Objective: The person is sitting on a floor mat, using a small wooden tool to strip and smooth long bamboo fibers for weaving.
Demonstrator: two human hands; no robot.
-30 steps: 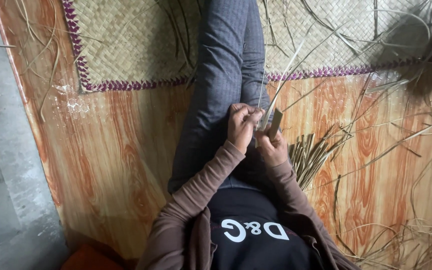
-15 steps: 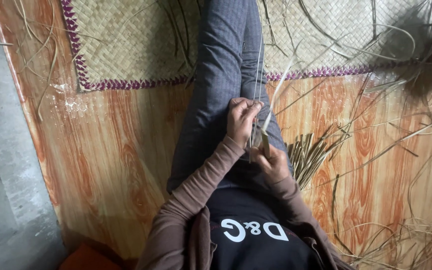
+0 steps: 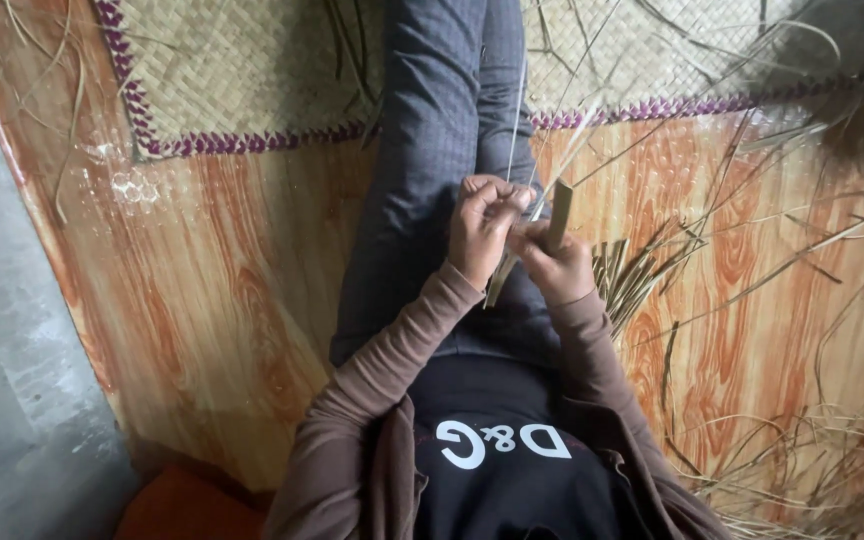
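Left hand [image 3: 480, 232], right hand [image 3: 554, 265], both pinching reed strips [image 3: 556, 215] between them

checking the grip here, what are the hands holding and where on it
Both hands hold dried reed strips over the lap. The left hand pinches thin strips at their lower ends; the right hand grips a flat strip at its lower part.
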